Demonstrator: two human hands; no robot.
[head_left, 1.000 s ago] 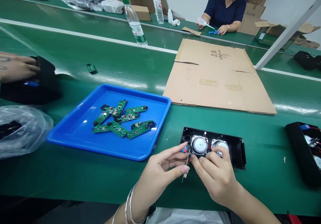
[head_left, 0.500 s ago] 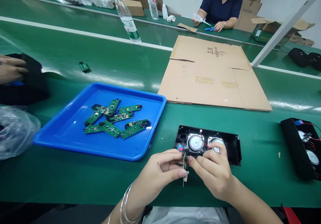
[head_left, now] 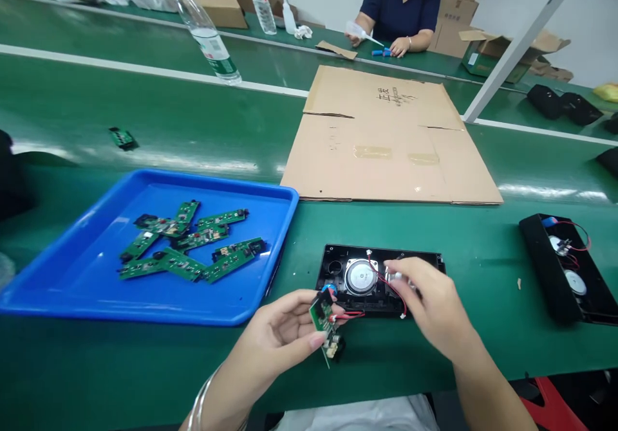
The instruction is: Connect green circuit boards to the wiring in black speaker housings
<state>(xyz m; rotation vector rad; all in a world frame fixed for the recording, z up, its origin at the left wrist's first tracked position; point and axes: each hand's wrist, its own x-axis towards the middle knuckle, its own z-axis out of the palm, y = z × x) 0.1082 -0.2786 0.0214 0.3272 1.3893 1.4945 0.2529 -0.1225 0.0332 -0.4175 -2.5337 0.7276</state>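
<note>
My left hand (head_left: 290, 338) pinches a small green circuit board (head_left: 319, 315) between thumb and fingers, tilted in front of the black speaker housing (head_left: 429, 258). A short red and black lead runs from the board toward the housing. Within the housing lie a round silver speaker (head_left: 361, 277) and a second one mostly covered by my right hand (head_left: 425, 299). The fingers of that hand are closed at the second speaker; what they grip is hidden. Red wires (head_left: 378, 272) with white plugs trail beside those fingers. A blue part (head_left: 329, 287) sits at the housing's left end.
A blue tray (head_left: 270, 270) with several circuit boards stands left. Flat cardboard (head_left: 386, 174) lies behind the housing. Another black speaker housing (head_left: 550, 276) is at right. A bottle (head_left: 212, 45) stands farther back, and a person (head_left: 400, 6) works across the table.
My right hand has left the circuit board and moved right to the second speaker. The board has turned in my left hand, showing its red lead. The view has shifted to the right.
</note>
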